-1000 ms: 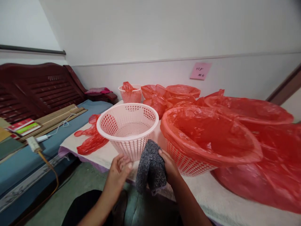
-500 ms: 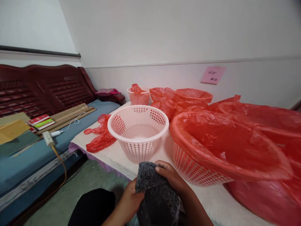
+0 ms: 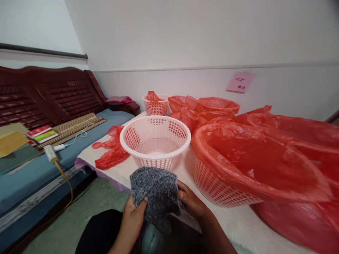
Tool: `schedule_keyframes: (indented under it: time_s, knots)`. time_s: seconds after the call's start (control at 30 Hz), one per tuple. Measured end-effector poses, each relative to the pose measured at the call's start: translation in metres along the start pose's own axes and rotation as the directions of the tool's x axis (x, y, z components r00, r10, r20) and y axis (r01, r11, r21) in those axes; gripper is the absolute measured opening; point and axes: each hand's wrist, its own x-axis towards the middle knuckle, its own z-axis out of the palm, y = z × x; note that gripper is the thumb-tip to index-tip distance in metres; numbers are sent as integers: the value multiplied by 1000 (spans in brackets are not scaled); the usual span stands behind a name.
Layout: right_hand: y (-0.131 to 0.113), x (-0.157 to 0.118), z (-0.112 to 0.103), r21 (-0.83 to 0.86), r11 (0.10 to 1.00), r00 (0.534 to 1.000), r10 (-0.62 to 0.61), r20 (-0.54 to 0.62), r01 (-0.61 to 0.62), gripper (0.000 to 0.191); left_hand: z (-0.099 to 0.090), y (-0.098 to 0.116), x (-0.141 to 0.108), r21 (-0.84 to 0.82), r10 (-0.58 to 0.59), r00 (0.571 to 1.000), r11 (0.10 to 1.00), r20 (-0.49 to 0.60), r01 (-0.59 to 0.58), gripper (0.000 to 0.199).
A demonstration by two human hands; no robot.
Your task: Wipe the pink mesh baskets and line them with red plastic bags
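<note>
A speckled dark grey fabric piece [image 3: 155, 192] is held up between both hands at the lower middle, in front of the pink basket. My left hand [image 3: 135, 213] grips its left side, thumb on top. On its right edge my right hand [image 3: 192, 201] is closed, with a purplish edge showing beside the fingers. The lower part of the fabric is dark and blurred. Just behind it stands a pale pink perforated basket [image 3: 156, 160] with nothing visible inside. To the right is a large basket [image 3: 222, 183] lined with a red plastic bag [image 3: 254, 158].
A crumpled red bag [image 3: 112, 151] lies left of the pink basket. A small basket [image 3: 156, 107] and more red bags [image 3: 185, 111] stand behind. At the left, a wooden bench [image 3: 53, 88] with blue cushions carries a power strip [image 3: 50, 153]. A pink note [image 3: 241, 82] is on the wall.
Both hands have raised the grey fabric and spread it wider, its top now overlapping the pink basket's lower front. My left hand has moved left and slightly up. The view has shifted slightly.
</note>
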Motion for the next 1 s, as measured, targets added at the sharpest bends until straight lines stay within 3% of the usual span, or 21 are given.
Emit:
schedule_keyframes:
  time_s: [0.1,0.27,0.47,0.57,0.63,0.7,0.83,0.9,1.0]
  knots:
    - [8,4,-3,-12,1000,992,-4,-130,3,41,2,-3,-4,18,38,998,999,50,-39,42]
    - [15,7,-8,49,997,945,-45,-324,64,30,2,1,-10,-18,-96,986,995,133,99,34]
    - [5,-1,2,95,995,939,3,-343,31,29,5,18,-19,-200,-309,904,905,296,375,32]
    - [5,-5,3,97,995,950,42,-308,-13,32,8,19,-21,-238,-384,875,858,293,456,37]
    - [2,-7,2,23,1000,948,10,-318,-3,32,9,17,-21,-238,-360,905,881,227,410,42]
    - [-6,-12,4,-176,984,936,-95,-338,37,28,8,13,-21,-206,-261,956,936,136,285,52]
    - [-28,-34,32,-628,768,925,-322,-202,130,20,1,8,-23,-138,-64,997,988,50,70,70]
    - [-31,-49,56,-696,696,929,-350,-116,175,23,-3,9,-27,-153,-29,999,988,28,33,70]
    - [-23,-71,85,-663,729,941,-320,-108,172,25,-4,14,-40,-228,-46,998,972,44,55,61]
